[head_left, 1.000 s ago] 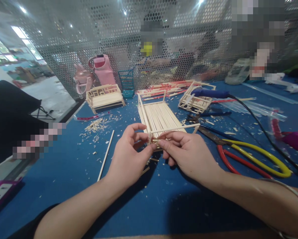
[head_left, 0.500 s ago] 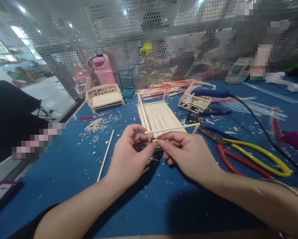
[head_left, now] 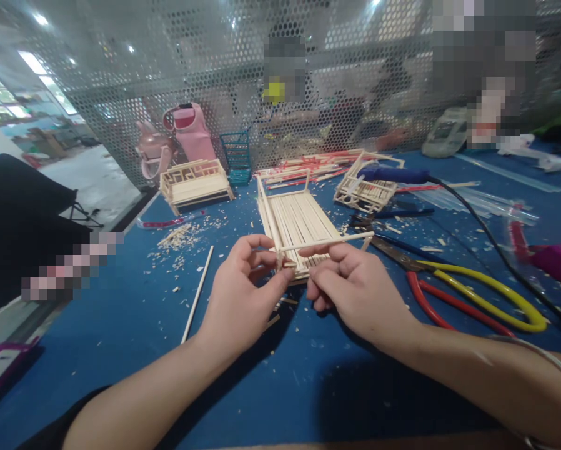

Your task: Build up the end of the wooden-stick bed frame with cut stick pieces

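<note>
A small bed frame of pale wooden sticks (head_left: 295,215) lies on the blue table (head_left: 121,312) in front of me. My left hand (head_left: 243,294) pinches a short stick piece against the frame's near left corner post, thumb and fingers closed on it. My right hand (head_left: 350,287) rests beside it with curled fingers touching the frame's near rail, its fingertips just apart from the short piece.
A loose long stick (head_left: 197,294) lies left of my hands. Yellow-and-red handled shears (head_left: 468,294) and a blue glue gun (head_left: 393,175) with a black cable lie right. Two other stick models (head_left: 193,184) (head_left: 365,190), stick scraps, a pink bag and perforated screen stand behind.
My right fingertips have drawn back slightly from the short stick piece, which stays pinched in my left hand at the frame's corner. The frame has not moved.
</note>
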Demonstrator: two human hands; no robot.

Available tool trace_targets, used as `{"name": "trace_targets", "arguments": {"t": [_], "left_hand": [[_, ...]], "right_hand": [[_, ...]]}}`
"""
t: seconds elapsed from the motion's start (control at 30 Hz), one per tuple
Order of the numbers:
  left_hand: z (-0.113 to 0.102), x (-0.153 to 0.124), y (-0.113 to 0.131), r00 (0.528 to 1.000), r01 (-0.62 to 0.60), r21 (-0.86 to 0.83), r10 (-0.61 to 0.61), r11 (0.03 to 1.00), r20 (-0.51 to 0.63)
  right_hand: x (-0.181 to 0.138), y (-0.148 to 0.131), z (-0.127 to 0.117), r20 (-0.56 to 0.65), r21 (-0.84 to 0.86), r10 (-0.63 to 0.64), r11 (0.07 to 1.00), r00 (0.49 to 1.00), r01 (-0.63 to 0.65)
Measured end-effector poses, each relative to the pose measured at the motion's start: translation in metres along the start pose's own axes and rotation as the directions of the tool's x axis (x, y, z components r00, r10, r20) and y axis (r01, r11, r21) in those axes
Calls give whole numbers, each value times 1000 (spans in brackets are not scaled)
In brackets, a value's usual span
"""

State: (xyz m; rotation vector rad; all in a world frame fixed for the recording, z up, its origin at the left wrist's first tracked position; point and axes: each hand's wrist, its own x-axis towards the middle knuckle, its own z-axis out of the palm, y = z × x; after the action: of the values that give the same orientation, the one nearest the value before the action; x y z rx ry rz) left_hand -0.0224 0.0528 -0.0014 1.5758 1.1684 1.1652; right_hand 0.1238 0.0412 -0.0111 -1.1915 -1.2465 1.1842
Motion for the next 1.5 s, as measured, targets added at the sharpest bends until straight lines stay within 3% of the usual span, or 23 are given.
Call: {"name": "trace_targets", "arguments": {"t": [0.3, 0.47, 0.57, 0.67, 0.8, 0.9, 1.03, 1.17, 1.33, 1.5], "left_hand": [[0, 0, 0, 1000, 2, 9, -2, 1000, -1], [-7, 0, 3, 996, -42, -29, 40, 999, -84], [-16, 6, 4, 963, -126, -103, 97, 987, -253], [-26, 17, 2, 922, -144, -109, 93, 984, -377], [-35, 26, -3, 925, -111, 106, 142, 988, -353], [-39, 28, -6, 946, -116, 218, 174, 969, -273], [-43, 31, -8, 951, -103, 282, 178, 954, -255], [-50, 39, -11, 938, -83, 319, 182, 944, -296], [-55, 41, -14, 930, -34, 377, 168, 925, -327], [-56, 36, -12, 920, -64, 468, 234, 881, -314]], "right_hand": [[0, 0, 2, -8, 14, -2, 1000, 1000, 2], [-3, -1, -3, 20, -98, -169, 981, 985, 170], [-10, -3, -11, 77, -203, -365, 906, 928, 373], [-18, -13, -19, 96, -197, -526, 822, 845, 534], [-25, -44, -26, -132, -236, -629, 771, 766, 592], [-30, -67, -34, -187, -363, -658, 737, 730, 571], [-46, -63, -48, -225, -365, -556, 810, 800, 460], [-74, -16, -56, -223, -273, -314, 929, 923, 250], [-95, 30, -55, -247, -323, -278, 927, 928, 192], [-91, 35, -54, -286, -224, -234, 959, 929, 173]]}}
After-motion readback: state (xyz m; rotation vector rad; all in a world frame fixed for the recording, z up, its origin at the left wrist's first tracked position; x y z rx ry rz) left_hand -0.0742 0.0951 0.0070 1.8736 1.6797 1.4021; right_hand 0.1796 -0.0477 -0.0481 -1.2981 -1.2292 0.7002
